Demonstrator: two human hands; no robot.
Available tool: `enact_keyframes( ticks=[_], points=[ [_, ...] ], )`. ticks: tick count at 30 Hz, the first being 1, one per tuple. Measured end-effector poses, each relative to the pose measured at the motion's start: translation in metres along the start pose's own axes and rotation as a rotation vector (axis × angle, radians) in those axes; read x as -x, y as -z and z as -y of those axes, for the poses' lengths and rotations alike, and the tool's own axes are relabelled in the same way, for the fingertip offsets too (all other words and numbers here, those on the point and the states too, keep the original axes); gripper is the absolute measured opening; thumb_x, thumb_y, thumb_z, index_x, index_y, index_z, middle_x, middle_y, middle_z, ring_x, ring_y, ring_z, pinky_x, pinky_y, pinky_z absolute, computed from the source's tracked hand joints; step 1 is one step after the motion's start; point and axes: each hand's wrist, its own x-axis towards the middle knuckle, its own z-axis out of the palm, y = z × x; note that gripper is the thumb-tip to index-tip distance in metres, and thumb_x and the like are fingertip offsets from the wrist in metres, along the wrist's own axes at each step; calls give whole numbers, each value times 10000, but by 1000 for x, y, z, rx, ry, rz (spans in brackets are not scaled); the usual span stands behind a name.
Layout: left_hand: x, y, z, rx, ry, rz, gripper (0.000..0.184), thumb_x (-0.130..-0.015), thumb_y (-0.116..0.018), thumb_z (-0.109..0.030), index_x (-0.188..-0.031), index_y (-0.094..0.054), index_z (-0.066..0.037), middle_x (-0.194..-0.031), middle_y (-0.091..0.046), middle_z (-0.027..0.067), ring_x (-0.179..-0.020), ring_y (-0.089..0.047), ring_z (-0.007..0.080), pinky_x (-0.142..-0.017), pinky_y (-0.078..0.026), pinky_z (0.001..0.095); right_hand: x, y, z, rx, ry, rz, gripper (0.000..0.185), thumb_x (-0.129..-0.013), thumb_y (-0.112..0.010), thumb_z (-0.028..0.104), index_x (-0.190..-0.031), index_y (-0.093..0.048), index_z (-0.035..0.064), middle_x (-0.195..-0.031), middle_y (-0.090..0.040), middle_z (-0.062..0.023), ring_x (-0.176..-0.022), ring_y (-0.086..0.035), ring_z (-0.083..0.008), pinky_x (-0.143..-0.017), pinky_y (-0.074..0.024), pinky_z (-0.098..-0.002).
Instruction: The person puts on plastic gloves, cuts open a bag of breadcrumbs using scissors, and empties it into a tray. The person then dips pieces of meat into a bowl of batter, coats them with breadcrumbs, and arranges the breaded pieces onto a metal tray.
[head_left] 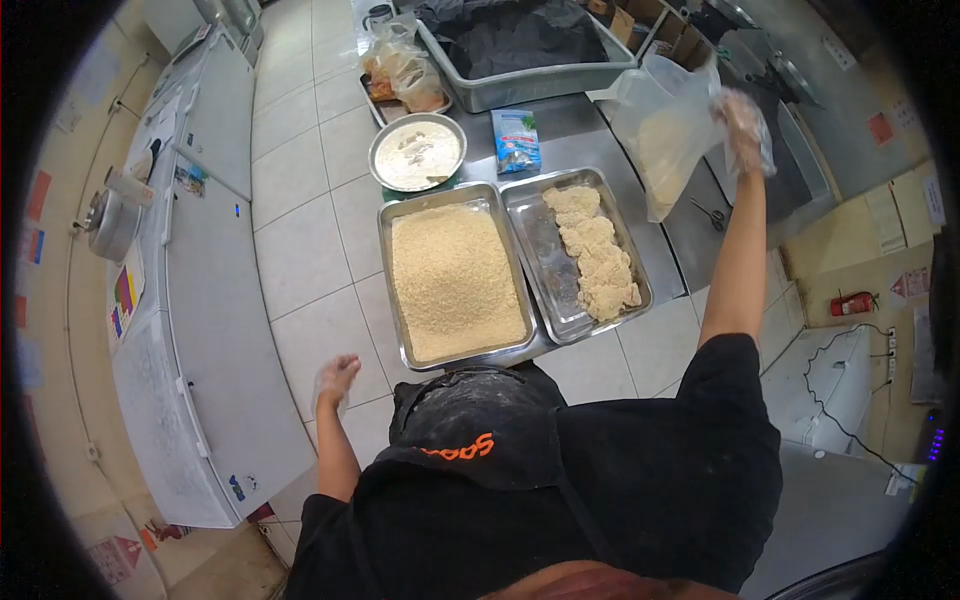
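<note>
Coated pieces (598, 258) already line the right tray (549, 275); plenty of crumbs (455, 275) are left in the left tray (389, 265). At far right, the right hand (742, 132) meets a bag (660, 152), its finger grip unclear; near left, the left hand (338, 380) hangs, fingers loosely curled around nothing.

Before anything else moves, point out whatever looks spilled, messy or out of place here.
Mainly the black apron: pale powdery smears mark its front, conspicuous against the dark cloth. The breaded pieces also crowd the right side of their tray, leaving its left side mostly bare. Nothing looks plainly damaged.
</note>
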Motion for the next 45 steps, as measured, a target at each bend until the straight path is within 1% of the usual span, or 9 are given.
enact_keyframes(
  ticks=[4, 7, 11, 15, 16, 20, 23, 32, 45],
  points=[
    [36, -11, 57, 92, 297, 8, 385, -869, -657, -288, -1192, -613, -84, -1029, -661, 54, -841, -604, 155, -697, -480, 319, 69, -32, -51, 698, -197, 133, 307, -915, -479, 262, -1017, -634, 16, -988, -644, -172, -937, -604, -295, -814, -445, -403],
    [65, -20, 118, 353, 456, -73, 325, -880, -635, -292, -1138, -615, -96, -974, -645, 34, -787, -585, 161, -665, -467, 334, 129, -70, 30, 225, -346, -213, 349, -885, -511, 197, -1162, -581, -3, -1186, -587, -231, -1128, -544, -368, -947, -419, -426],
    [97, -26, 219, 592, 521, -77, 253, -893, -608, -276, -1069, -598, -95, -985, -608, 55, -806, -557, 197, -690, -467, 355, 198, -142, 103, 465, -481, -625, 349, -885, -561, 216, -1119, -580, -42, -1034, -619, -164, -975, -580, -283, -906, -432, -375],
    [74, -11, 336, 715, 603, 226, 324, -899, -605, -277, -1155, -573, -81, -1029, -599, 90, -901, -557, 247, -740, -463, 375, 350, -248, 158, -10, -1022, -304, 273, -957, -534, 253, -959, -583, -15, -867, -580, -112, -782, -539, -184, -727, -459, -347],
    [96, 30, 230, 558, 672, 167, 355, -904, -598, -302, -1183, -564, -84, -1042, -604, 83, -916, -567, 247, -744, -458, 393, 391, -283, 184, 128, -902, -340, 322, -959, -530, 302, -882, -568, -8, -782, -555, -88, -692, -529, -181, -649, -450, -349],
    [21, 80, 255, 444, 669, 39, 378, -911, -574, -346, -1215, -538, -123, -1078, -602, 59, -940, -560, 230, -753, -443, 423, 401, -344, 319, -613, -1755, -193, 378, -907, -607, 304, -1137, -458, 44, -906, -568, -96, -780, -588, -245, -628, -496, -377],
    [-30, 135, 240, 452, 565, 3, 363, -906, -575, -334, -1207, -540, -135, -1064, -603, 47, -914, -564, 227, -741, -442, 429, 384, -412, 348, -961, -1450, -510, 412, -867, -628, 198, -1173, -412, 27, -963, -547, -124, -802, -594, -257, -618, -524, -422],
    [-222, 279, 114, 173, 169, -11, 341, -877, -621, -333, -1111, -593, -88, -943, -617, 22, -808, -552, 128, -652, -449, 310, 393, -415, 357, -466, -1577, -808, 276, -809, -605, 65, -1051, -481, 25, -927, -574, -118, -874, -582, -233, -738, -493, -376],
    [-330, 269, -107, -402, -100, 490, 356, -887, -631, -308, -1166, -611, -88, -936, -650, 17, -747, -579, 107, -582, -460, 256, 381, -442, 340, 85, -1611, -724, 398, -831, -621, 191, -1153, -545, -30, -991, -617, -127, -875, -584, -210, -819, -467, -338]
  ],
)
